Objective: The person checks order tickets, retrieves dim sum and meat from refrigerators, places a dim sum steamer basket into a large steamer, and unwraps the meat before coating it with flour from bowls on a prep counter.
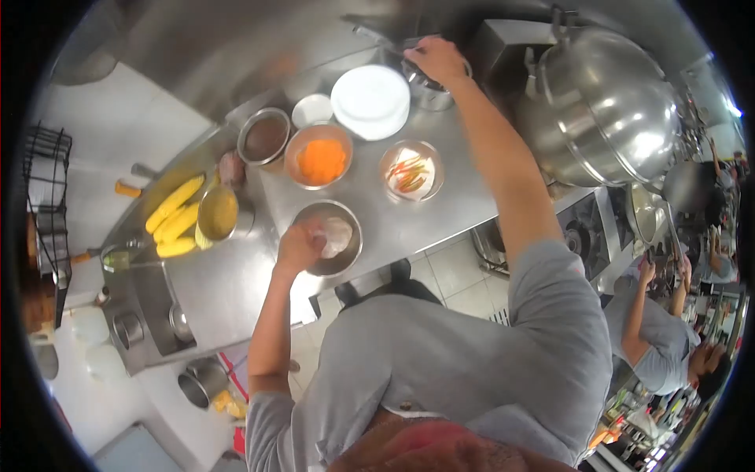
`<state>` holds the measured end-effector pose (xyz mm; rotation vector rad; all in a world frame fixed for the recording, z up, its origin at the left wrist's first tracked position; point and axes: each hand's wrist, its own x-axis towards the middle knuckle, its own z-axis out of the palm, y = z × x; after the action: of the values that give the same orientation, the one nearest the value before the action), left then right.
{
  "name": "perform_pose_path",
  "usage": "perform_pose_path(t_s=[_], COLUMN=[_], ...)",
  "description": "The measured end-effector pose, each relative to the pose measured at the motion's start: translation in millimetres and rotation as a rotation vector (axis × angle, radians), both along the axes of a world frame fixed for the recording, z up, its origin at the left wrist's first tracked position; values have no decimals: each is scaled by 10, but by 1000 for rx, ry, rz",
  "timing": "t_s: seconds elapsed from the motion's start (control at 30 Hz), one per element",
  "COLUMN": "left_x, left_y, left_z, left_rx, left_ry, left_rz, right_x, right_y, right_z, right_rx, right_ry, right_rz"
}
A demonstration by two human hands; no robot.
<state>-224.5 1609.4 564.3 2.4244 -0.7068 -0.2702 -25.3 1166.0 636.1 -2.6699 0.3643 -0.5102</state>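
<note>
My left hand is at the left side of a metal bowl, fingers closed on a pale, whitish-pink piece lying in it; its exact kind I cannot make out. Stretched far forward, my right hand is over a metal container at the back of the counter. Its fingers curl down at the rim, and what they grip, if anything, is hidden. Between the hands stand a glass bowl with thin red and green strips on white, a bowl of orange pieces and stacked white plates.
Corn cobs, a metal pot of yellow contents and a bowl of brown contents stand on the left. A sink is at lower left. A large steel vessel and stove are right; a co-worker stands beyond.
</note>
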Motion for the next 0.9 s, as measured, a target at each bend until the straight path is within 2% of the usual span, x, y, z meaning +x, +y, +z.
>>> perform_pose_path(t_s=[0.03,0.07,0.1,0.17,0.2,0.27,0.3,0.33,0.37,0.4,0.43,0.5,0.53,0.57,0.6,0.67,0.73,0.77,0.83,0.9], left_x=[-50,-87,-136,-204,-170,-69,43,141,203,277,290,262,229,109,-39,-339,-763,-989,-1419,-2004], left_y=[67,36,31,14,-48,-63,-24,14,-10,49,29,-12,-79,-223,-376,-660,-1012,-1219,-1654,-2071], left_z=[-23,162,197,274,277,-20,-118,-211,-128,-250,-200,-54,56,223,341,577,742,798,788,793], left_rx=[-11,54,30,41,-10,-34,-20,34,82,71,46,70,34,46,9,-73,-114,-140,-183,-223], left_ry=[12,62,88,86,26,-73,-118,-52,55,-17,3,57,67,179,163,126,209,225,256,242], left_rz=[27,38,113,138,138,22,-98,-147,-214,-256,-274,-312,-430,-429,-542,-756,-852,-922,-1071,-1241], right_x=[-180,-485,-912,-1635,-1955,-2336,-2520,-2719,-2725,-2752,-2627,-3044,-3097,-3244,-3438,-3941,-4602,-4955,-5687,-6462], right_y=[89,254,491,901,1149,1732,2004,2198,2399,2455,2513,2465,2462,2431,2376,2218,2083,1990,1837,1798], right_z=[6,89,230,-122,-405,-1560,-2119,-2017,-2230,-2066,-2144,-978,-1003,-965,-965,-941,-776,-891,-942,-1187], right_rx=[65,138,334,539,365,792,879,869,1064,686,250,1084,1040,1120,1195,1166,1157,1063,1039,348], right_ry=[-132,-251,-170,109,-35,652,1000,515,443,251,108,486,447,395,344,231,158,63,-38,-101], right_rz=[38,81,157,288,429,574,560,521,511,536,725,174,141,65,-10,-131,-289,-322,-462,-685])
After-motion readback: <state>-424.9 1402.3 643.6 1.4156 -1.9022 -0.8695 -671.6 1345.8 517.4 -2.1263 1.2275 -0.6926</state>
